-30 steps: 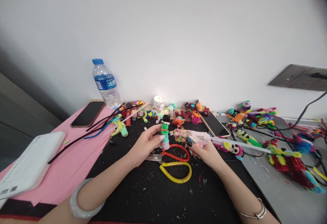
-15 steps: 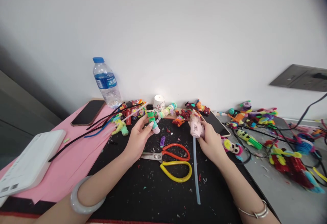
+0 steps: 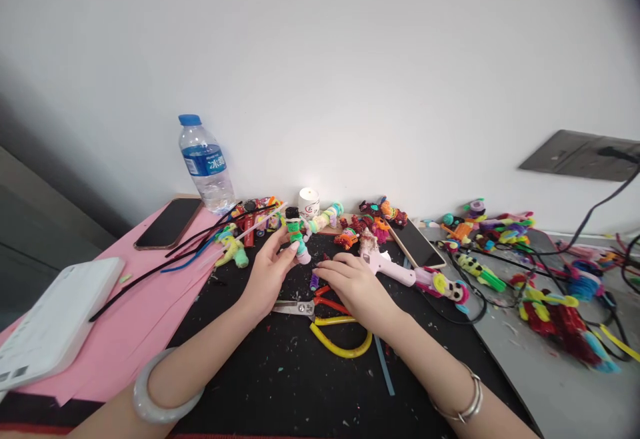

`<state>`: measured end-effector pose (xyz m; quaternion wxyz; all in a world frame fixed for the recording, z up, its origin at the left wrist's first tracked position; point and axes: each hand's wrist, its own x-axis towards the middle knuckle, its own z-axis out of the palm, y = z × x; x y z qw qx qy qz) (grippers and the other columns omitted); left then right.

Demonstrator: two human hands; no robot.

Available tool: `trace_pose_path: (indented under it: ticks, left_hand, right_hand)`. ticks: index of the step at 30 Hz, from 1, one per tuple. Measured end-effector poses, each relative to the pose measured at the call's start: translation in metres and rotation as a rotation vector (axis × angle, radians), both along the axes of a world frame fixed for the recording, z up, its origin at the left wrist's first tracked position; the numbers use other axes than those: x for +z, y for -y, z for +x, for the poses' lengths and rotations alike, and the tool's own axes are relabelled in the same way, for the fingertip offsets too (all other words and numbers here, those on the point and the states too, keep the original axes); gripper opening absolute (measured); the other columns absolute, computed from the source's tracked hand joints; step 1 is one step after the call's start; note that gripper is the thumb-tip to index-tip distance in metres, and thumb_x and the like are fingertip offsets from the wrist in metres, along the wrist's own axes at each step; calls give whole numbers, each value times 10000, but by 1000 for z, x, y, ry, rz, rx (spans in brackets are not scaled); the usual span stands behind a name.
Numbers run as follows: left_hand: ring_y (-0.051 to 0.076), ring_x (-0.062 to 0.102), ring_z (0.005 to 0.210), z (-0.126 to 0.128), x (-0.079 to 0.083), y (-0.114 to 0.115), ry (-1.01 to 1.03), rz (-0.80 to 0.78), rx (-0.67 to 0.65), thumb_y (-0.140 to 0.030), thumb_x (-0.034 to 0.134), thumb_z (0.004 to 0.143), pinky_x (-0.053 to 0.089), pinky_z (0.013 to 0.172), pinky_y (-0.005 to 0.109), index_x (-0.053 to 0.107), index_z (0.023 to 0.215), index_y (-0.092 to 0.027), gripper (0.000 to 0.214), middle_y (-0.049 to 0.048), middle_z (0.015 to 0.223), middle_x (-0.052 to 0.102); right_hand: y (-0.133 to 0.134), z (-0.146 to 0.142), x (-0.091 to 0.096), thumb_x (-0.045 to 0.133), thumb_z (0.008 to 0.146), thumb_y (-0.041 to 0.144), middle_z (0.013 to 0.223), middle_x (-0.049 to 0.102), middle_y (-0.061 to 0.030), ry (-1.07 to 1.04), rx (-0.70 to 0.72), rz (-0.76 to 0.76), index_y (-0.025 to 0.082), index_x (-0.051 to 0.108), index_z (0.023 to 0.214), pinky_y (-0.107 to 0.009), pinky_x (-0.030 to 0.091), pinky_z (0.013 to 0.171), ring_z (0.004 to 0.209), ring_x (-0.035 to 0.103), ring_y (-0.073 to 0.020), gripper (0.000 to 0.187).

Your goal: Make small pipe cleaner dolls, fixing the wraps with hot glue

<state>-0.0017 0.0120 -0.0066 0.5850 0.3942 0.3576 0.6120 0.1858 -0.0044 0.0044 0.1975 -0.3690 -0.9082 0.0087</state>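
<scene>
My left hand (image 3: pixel 273 262), closed, holds a small pipe-cleaner figure (image 3: pixel 296 235) in green, black and pale pink above the dark mat. My right hand (image 3: pixel 353 285) reaches over the scissors handles with its fingers stretched out. Its fingertips are at a small purple fuzzy coil (image 3: pixel 315 281); whether they touch it I cannot tell. Red-and-yellow-handled scissors (image 3: pixel 303 307) lie open on the mat, partly hidden by my right hand. Beside that hand a pale pink glue gun (image 3: pixel 395 269) rests on its side, with a translucent glue stick (image 3: pixel 385 365) extending from behind my forearm.
Several fuzzy figures (image 3: pixel 327 215) line the wall, with a white paper cup (image 3: pixel 309 203). A water bottle (image 3: pixel 207 165), a dark phone (image 3: pixel 169 223) and a white device (image 3: pixel 60 325) are at left. Another phone (image 3: pixel 417 244), cables and more figures (image 3: pixel 560 325) are at right.
My right hand has let go of the glue gun, which now lies on the mat, and moved left to the purple coil. My left hand still holds the figure.
</scene>
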Motion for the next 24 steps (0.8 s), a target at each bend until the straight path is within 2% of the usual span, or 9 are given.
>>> trace_pose_path:
  ticks: [4,8,11,14,16,19,24]
  left_hand:
    - [165,548,1019,0,-2,0,-7,1,-13,-250,629,788,506,793,257,562,1145,-252,363,41,1165,575]
    - [177,535,1060,-1,-2,0,-13,16,-24,-251,618,798,503,803,259,549,1162,-254,370,45,1191,561]
    - [204,524,1096,-1,-1,-1,-18,25,-28,-257,610,803,501,835,302,538,1169,-231,374,66,1199,555]
    - [204,547,1064,0,-2,0,-59,20,-59,-267,602,809,500,848,329,531,1171,-221,372,70,1192,559]
    - [194,572,1024,0,-2,2,-113,17,-85,-275,604,808,499,850,330,524,1180,-224,383,64,1166,576]
    - [185,596,980,2,-3,5,-226,25,-126,-276,616,798,491,852,317,533,1169,-219,385,58,1152,590]
    - [194,602,980,4,-2,9,-311,63,-192,-251,604,796,485,852,320,498,1179,-198,401,69,1173,577]
  right_hand:
    - [-10,-15,0,490,888,164,1054,635,-61,124,43,-16,234,615,1082,-345,433,737,953,495,-218,241]
    - [-15,-15,2,536,852,138,1014,623,-76,55,33,-63,175,618,927,-333,444,782,936,510,-206,118]
    - [-16,-9,1,554,818,105,893,636,-66,-122,-90,-103,167,590,917,-325,462,766,871,550,-200,122]
    - [-15,-3,1,556,805,114,816,637,-37,-396,-275,-119,177,575,922,-287,480,649,695,577,-161,135]
    - [-14,-1,1,555,806,134,809,643,-24,-566,-338,-130,184,578,916,-269,479,586,596,565,-131,123]
    - [-11,-3,0,554,812,151,855,648,-37,-728,-327,-148,188,602,900,-269,498,592,639,595,-136,107]
    - [-4,-10,0,555,797,114,947,630,-54,-828,-238,-167,201,640,928,-271,532,638,754,619,-148,178]
